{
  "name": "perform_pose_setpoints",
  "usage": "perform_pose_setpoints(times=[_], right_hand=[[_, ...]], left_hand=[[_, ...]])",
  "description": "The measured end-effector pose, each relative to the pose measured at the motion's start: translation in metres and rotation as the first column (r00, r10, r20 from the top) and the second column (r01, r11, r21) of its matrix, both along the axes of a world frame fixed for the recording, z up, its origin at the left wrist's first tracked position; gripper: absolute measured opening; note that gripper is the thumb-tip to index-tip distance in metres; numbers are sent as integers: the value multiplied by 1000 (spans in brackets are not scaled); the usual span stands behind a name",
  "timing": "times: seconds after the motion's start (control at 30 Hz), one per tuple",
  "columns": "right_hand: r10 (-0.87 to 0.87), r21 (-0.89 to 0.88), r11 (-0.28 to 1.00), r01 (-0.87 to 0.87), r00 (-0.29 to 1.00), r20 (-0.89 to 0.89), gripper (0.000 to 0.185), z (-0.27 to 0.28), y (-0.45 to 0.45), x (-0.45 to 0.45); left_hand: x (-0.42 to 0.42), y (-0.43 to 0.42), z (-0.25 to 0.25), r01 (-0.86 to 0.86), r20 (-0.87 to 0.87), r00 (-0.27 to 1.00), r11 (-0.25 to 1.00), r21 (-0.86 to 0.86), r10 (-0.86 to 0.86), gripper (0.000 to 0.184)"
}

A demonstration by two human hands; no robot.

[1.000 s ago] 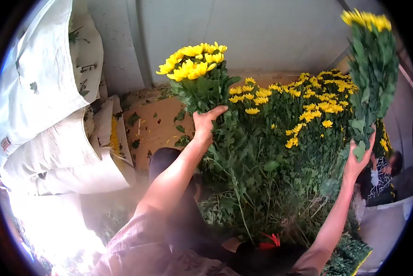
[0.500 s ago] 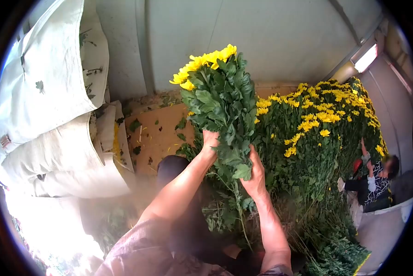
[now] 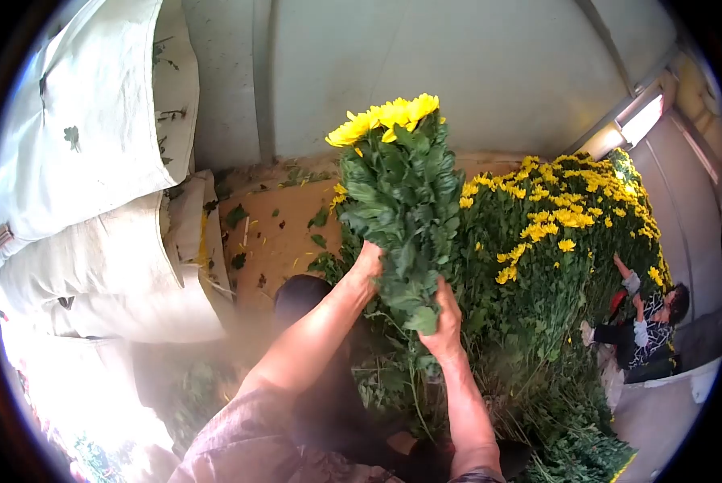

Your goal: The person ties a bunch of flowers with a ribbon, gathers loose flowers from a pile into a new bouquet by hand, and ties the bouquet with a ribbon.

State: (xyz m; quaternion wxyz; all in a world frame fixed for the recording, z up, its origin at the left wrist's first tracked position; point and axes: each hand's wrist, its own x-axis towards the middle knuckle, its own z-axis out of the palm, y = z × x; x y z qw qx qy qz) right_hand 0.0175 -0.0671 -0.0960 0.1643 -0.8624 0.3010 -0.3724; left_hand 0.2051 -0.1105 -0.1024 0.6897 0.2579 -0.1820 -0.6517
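A thick bunch of yellow flowers [image 3: 401, 185] with dense green leaves stands upright in front of me, blooms at the top. My left hand [image 3: 370, 262] grips it from the left, its fingers mostly hidden behind the leaves. Lower down on the right side, my right hand [image 3: 444, 322] is closed round the stems. Behind and to the right are many more yellow flowers [image 3: 566, 217] on long leafy stems, massed together.
A seated person [image 3: 646, 326] is at the right, one arm reaching to the flowers. White sheets [image 3: 95, 241] hang at the left. A brown board [image 3: 284, 221] with scattered leaves lies below a grey wall [image 3: 457, 72]. Cut greenery [image 3: 578, 435] lies at the lower right.
The two separate bunches were brought together between my hands, my right hand moving left. Since half a second ago, the joined bunch has shifted slightly right and down.
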Motion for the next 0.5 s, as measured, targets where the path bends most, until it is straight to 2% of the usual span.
perform_pose_setpoints(times=[0.03, 0.07, 0.1, 0.13, 0.17, 0.23, 0.27, 0.3, 0.33, 0.37, 0.4, 0.47, 0.5], right_hand=[[-12, -1, 1000, 12, 998, -61, 75, 7, 7, 5], [-20, 3, 1000, 20, 998, -61, 75, 4, 11, 9], [-66, 113, 991, 68, 998, -24, 72, 2, 14, 14], [-116, 222, 969, 111, 993, 9, 69, 1, 16, 17], [-129, 224, 967, 123, 992, 12, 69, 2, 16, 19], [-156, 190, 963, 189, 972, -176, 73, 11, 15, 23], [-184, 190, 952, 240, 945, -268, 75, 15, 18, 21], [-137, 273, 932, 237, 931, -337, 76, 34, 18, 24], [-79, 361, 903, 234, 915, -395, 77, 46, 17, 27], [-58, 367, 905, 213, 919, -390, 79, 37, 19, 29], [-29, 368, 912, 183, 922, -386, 80, 27, 24, 34], [22, 306, 948, 83, 946, -325, 79, 21, 36, 41], [68, 298, 951, 77, 892, -446, 83, 40, 35, 40]], left_hand=[[1, -2, -5, 36, -93, 995, 997, -66, -42, 29], [1, -4, -9, 44, -93, 994, 997, -62, -50, 29], [1, -6, -15, 24, -201, 979, 1000, 8, -22, 30], [3, -1, 4, 11, -304, 952, 997, 80, 14, 31], [2, 14, 21, -132, 30, 991, 975, 180, 128, 38], [10, 27, 34, -5, -137, 990, 995, 102, 19, 44], [10, 30, 37, 0, -136, 991, 999, 51, 7, 44], [11, 32, 39, 5, -136, 991, 1000, -1, -5, 44], [6, 34, 36, -121, -3, 993, 988, -95, 121, 44], [10, 29, 34, -131, 239, 962, 991, -13, 130, 40], [16, 25, 31, -162, 468, 875, 986, 46, 122, 36], [20, 30, 22, -214, 414, 897, 972, 97, 156, 27], [21, 32, 26, -238, 311, 930, 966, 99, 197, 23]])
